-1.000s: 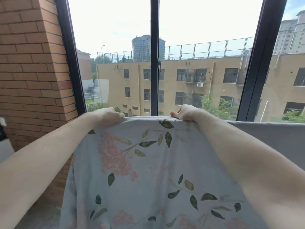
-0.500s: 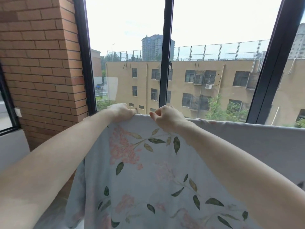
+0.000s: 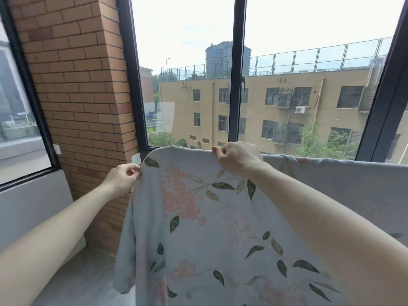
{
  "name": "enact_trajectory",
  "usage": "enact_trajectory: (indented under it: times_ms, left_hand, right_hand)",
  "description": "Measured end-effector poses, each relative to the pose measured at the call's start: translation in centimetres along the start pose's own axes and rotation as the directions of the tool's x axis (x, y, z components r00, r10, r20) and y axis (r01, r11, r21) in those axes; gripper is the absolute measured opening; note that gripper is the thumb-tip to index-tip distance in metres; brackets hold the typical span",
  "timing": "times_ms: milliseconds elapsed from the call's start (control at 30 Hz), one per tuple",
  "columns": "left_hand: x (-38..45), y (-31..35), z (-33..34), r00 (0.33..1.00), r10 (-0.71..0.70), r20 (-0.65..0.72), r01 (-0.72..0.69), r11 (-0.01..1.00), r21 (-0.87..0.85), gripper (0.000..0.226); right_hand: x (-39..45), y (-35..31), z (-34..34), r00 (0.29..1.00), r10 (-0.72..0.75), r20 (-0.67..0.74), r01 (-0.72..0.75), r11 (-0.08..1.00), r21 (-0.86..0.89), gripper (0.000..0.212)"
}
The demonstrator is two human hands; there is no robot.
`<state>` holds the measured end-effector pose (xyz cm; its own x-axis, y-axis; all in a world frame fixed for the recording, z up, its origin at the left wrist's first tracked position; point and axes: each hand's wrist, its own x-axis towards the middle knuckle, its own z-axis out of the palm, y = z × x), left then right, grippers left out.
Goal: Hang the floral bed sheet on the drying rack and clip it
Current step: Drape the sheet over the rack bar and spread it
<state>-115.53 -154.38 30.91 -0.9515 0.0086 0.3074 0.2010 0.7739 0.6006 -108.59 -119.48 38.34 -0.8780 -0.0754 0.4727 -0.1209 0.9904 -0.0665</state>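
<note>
**Sheet draped, side edge being squared, no clip yet**

Nearest, filling the lower frame: floral bed sheet, pale blue with pink blooms and dark green leaves, hanging down toward the camera from a top fold. Rack itself hidden under the cloth; only the straight fold line hints at a bar beneath.

At the sheet's left side edge, just below the rounded top corner: left hand, fingers curled and pinching the hem. Higher and further in, on the top fold: right hand, fingers curled tight round a bunch of cloth at the crest, thumb tip pointing left.

Key relation: fold's long axis running left to right, level with the right hand and stretching well off to the right. Free corner lying between the two hands, nearer the left one. Any tug to even the drape therefore likely outward and down from the left hand, with the right hand anchoring the crest.

No clip visible anywhere, so clipping judged not yet begun.

Beyond: brick pillar to the left, dark window frame behind the fold, tan building outside.
</note>
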Motion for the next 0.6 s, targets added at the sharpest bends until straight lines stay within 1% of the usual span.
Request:
enact_trajectory:
  times_ms: [67,167,233,333,400,467,600]
  left_hand:
    - [0.3,0.0,-0.3,1.0,0.012,0.02,-0.013,0.999,0.041,0.014]
    - [0.4,0.8,-1.4,1.0,-0.007,-0.024,0.012,0.975,0.223,0.017]
    - [0.9,1.5,-2.7,0.998,-0.006,-0.058,0.022,0.961,0.276,0.016]
    - [2.3,4.3,-5.1,0.987,0.042,-0.153,-0.008,0.977,0.215,0.017]
    - [4.0,7.2,-6.7,0.961,0.1,-0.256,-0.066,0.988,0.139,0.015]
    - [6.3,10.5,-8.0,0.937,0.134,-0.324,-0.115,0.991,0.075,0.014]
    - [10.5,17.9,-8.2,0.936,0.11,-0.334,-0.131,0.99,-0.041,0.02]
  right_hand:
    - [0.1,-0.1,0.1,1.0,0.0,-0.002,0.0,1.0,-0.003,0.068]
    - [0.1,0.0,0.1,1.0,0.001,0.01,-0.001,1.0,0.003,0.069]
    - [0.0,0.1,0.0,1.0,0.004,0.013,-0.004,1.0,0.008,0.07]
    - [0.0,0.3,-0.2,0.999,0.012,0.034,-0.013,1.0,0.021,0.069]
    - [-0.1,0.2,-0.4,0.998,0.022,0.062,-0.025,0.999,0.04,0.07]
    - [0.0,0.0,-0.7,0.994,0.039,0.097,-0.045,0.997,0.063,0.068]
    - [0.8,0.5,-1.7,0.975,0.107,0.196,-0.144,0.972,0.186,0.052]
